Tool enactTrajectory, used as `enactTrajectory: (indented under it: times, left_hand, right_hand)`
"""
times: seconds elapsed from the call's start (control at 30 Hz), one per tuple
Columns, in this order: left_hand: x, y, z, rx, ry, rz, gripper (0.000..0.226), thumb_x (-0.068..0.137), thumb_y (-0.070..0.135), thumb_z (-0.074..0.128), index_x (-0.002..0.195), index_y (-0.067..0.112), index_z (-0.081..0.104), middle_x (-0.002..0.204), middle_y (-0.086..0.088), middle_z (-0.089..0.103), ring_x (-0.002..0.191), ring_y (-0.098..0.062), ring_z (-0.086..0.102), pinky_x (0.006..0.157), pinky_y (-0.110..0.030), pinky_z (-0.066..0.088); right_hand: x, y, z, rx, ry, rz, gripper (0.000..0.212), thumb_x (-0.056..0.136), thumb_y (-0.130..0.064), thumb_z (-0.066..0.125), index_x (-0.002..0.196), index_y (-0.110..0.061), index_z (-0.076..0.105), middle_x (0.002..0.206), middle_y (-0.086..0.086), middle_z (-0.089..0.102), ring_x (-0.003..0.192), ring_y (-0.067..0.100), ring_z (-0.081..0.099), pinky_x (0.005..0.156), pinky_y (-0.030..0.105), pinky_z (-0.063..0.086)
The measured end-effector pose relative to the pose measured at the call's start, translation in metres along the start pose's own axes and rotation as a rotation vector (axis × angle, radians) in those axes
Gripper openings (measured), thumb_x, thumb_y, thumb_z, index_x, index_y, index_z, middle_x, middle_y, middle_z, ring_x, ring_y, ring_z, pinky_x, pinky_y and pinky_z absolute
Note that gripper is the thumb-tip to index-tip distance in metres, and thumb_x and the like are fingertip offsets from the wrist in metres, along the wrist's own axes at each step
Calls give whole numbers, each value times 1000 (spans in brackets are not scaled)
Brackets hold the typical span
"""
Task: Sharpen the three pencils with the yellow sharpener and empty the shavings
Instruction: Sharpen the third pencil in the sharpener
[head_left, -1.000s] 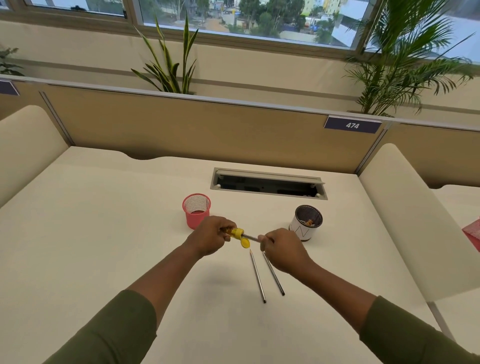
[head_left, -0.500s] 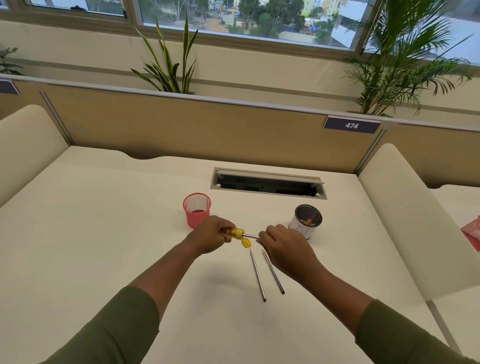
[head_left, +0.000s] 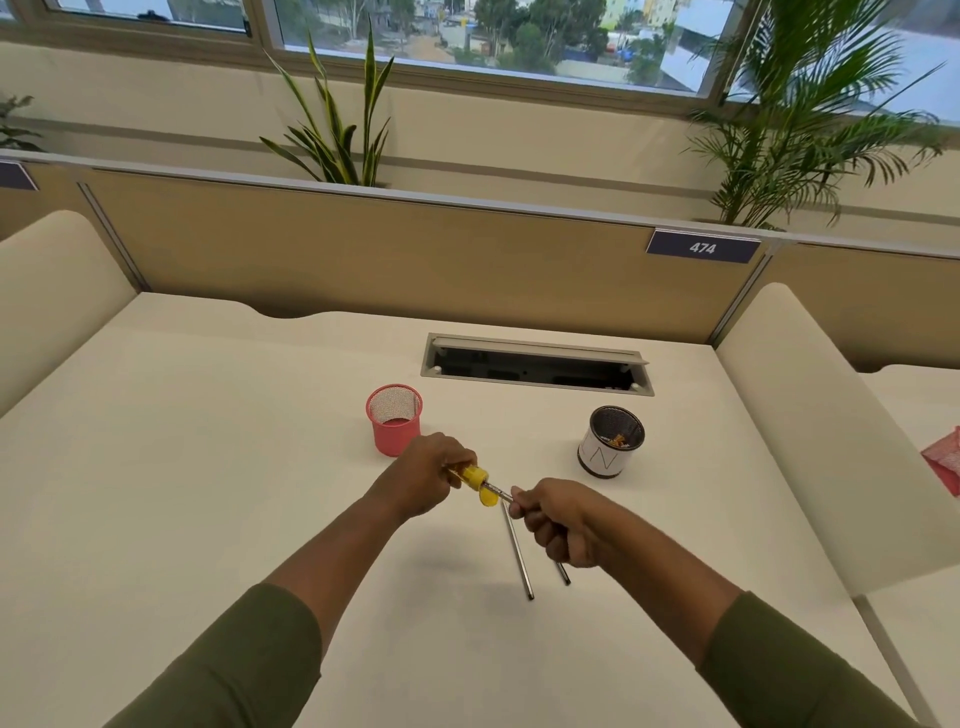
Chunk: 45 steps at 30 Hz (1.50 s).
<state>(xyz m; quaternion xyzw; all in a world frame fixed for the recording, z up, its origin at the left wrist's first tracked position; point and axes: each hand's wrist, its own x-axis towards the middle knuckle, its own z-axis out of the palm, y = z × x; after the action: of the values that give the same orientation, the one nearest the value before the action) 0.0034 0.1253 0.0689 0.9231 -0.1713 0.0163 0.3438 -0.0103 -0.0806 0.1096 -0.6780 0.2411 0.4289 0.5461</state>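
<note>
My left hand (head_left: 426, 478) is closed around the yellow sharpener (head_left: 474, 479), held just above the desk; its yellow cap (head_left: 488, 499) hangs below. A grey pencil (head_left: 496, 489) sticks into the sharpener from the right, and my right hand (head_left: 558, 519) grips its shaft. Two more grey pencils lie on the white desk below the hands: one (head_left: 518, 558) in full view, the other (head_left: 562, 571) mostly hidden under my right hand. A white cup (head_left: 608, 449) with shavings inside stands to the right.
A pink mesh cup (head_left: 394, 421) stands just behind my left hand. An open cable slot (head_left: 535, 364) is set in the desk further back, before the tan partition. Rounded side panels flank the desk, and something red (head_left: 945, 460) lies at the far right.
My right hand has turned at the wrist on the pencil and dropped slightly, now covering more of one lying pencil. The left hand and sharpener stay in place.
</note>
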Motion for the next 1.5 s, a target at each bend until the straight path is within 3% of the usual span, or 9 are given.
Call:
enactTrajectory:
  times: [0.13, 0.33, 0.5, 0.63, 0.93, 1.0, 1.13, 1.33, 1.5]
  left_hand:
    - [2, 2, 1, -6, 90, 69, 39, 70, -19, 60, 91, 10, 74, 89, -9, 71, 81, -15, 60, 61, -18, 54]
    - [0, 3, 7, -123, 166, 12, 31, 74, -15, 66, 92, 8, 75, 95, -10, 70, 85, -19, 64, 64, -29, 61]
    - [-3, 2, 8, -257, 179, -85, 38, 71, -18, 63, 89, 13, 76, 93, -6, 71, 85, -18, 64, 65, -28, 61]
    - [-5, -4, 8, -373, 209, -173, 46, 68, -21, 59, 85, 18, 75, 89, -6, 71, 85, -20, 65, 68, -31, 61]
    - [-16, -8, 11, -507, 243, -292, 52, 68, -15, 68, 76, 36, 72, 64, 22, 65, 66, 5, 58, 61, -3, 46]
    - [-17, -12, 14, -530, 250, -312, 49, 68, -12, 70, 79, 36, 73, 64, 17, 64, 63, 2, 56, 63, -6, 47]
    - [-18, -20, 20, -621, 251, -351, 42, 70, -9, 70, 80, 32, 75, 70, -1, 56, 69, -13, 48, 77, -29, 53]
    - [-21, -22, 26, -679, 262, -415, 46, 76, -6, 68, 83, 39, 73, 82, -4, 69, 77, -15, 60, 79, -29, 52]
    - [-23, -22, 26, -725, 259, -469, 38, 87, -4, 55, 90, 31, 67, 85, -1, 70, 83, -16, 64, 72, -30, 51]
  right_hand:
    - [-1, 1, -4, 134, -74, 68, 40, 102, -33, 40, 66, -17, 49, 46, -8, 26, 34, 6, 17, 32, 15, 12]
    - [-7, 2, -3, 114, -55, 40, 40, 102, -31, 36, 66, -18, 49, 47, -8, 28, 36, 7, 16, 33, 16, 12]
    - [-12, 9, -1, -206, 131, -244, 36, 100, -36, 43, 76, -15, 59, 57, -3, 41, 45, 10, 26, 41, 21, 21]
    - [-14, 16, -3, -397, 264, -440, 43, 99, -34, 42, 65, -19, 63, 63, -1, 51, 48, 11, 36, 46, 22, 28]
    - [-9, 39, -6, -131, 179, -602, 41, 101, -36, 43, 72, -15, 63, 58, -1, 39, 48, 10, 27, 47, 22, 22]
    - [-6, 44, -4, -101, 173, -651, 40, 102, -34, 43, 73, -16, 64, 59, 0, 39, 49, 9, 28, 47, 20, 23]
    - [-2, 53, -2, -33, 155, -714, 36, 101, -31, 46, 73, -23, 68, 65, 4, 41, 54, 10, 31, 52, 20, 28]
    - [11, 64, -1, -24, 205, -720, 21, 96, -25, 53, 82, -25, 69, 62, -13, 53, 57, 9, 43, 58, 20, 37]
    - [32, 73, 6, -263, 502, -688, 10, 90, -27, 61, 90, -25, 71, 81, -12, 70, 76, 6, 61, 65, 11, 42]
